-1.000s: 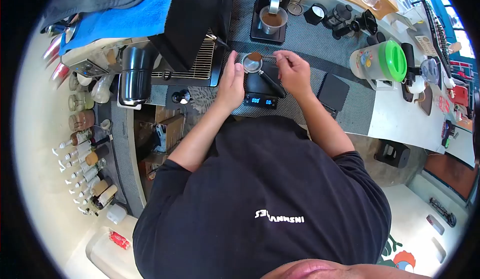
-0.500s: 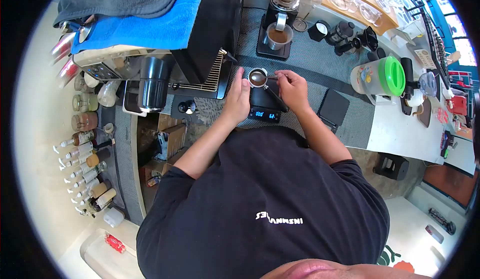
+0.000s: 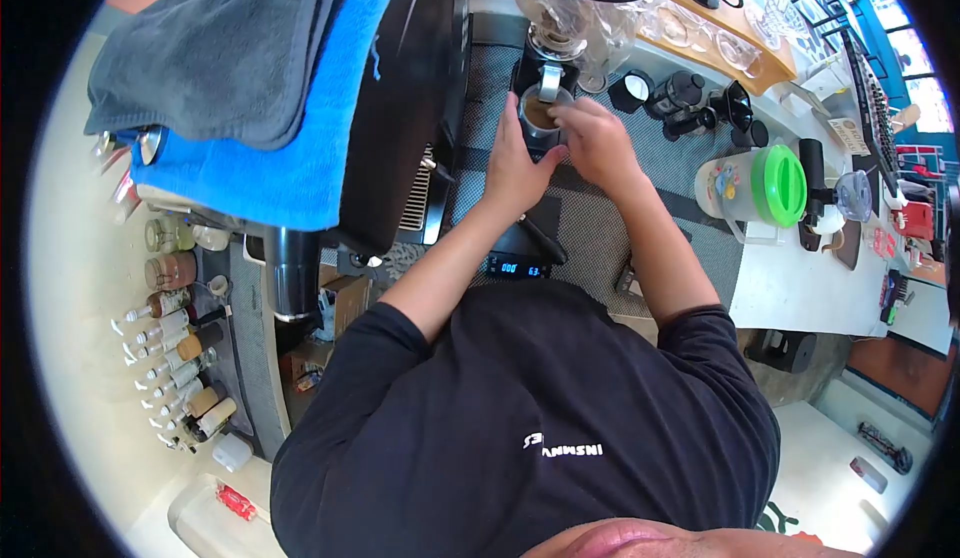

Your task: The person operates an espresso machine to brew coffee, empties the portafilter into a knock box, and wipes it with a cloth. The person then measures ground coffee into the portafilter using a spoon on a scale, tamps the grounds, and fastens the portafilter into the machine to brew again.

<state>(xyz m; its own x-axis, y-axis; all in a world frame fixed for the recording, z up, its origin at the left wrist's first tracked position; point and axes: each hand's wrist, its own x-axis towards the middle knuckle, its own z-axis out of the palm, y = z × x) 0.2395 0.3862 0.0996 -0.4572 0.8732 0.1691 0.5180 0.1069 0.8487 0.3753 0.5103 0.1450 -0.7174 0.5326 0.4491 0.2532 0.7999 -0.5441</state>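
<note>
Below the coffee grinder (image 3: pixel 553 43) is a clear cup (image 3: pixel 545 133) with brown coffee grounds in it. My left hand (image 3: pixel 517 170) is wrapped round the cup, fingers on its left side and thumb at the near side. My right hand (image 3: pixel 598 143) is pinched at the cup's right rim, its fingertips over the grounds. The spoon it gripped a moment ago is mostly hidden by the fingers. Closer to me, the black handle of a portafilter (image 3: pixel 543 240) lies over a scale (image 3: pixel 518 266) with a lit blue display. The portafilter's basket is hidden behind my left hand and wrist.
At left stands a big black espresso machine (image 3: pixel 400 78), draped with blue (image 3: pixel 250 183) and grey (image 3: pixel 210 58) towels. To the right are a French press (image 3: pixel 683 93) and a green-lidded plastic jug (image 3: pixel 778 186). A wooden shelf (image 3: pixel 690 33) with glassware runs along the back.
Both hands have moved forward from the portafilter on the scale to the cup under the grinder. The left hand now holds the cup. The scale's right-hand reading has changed slightly.
</note>
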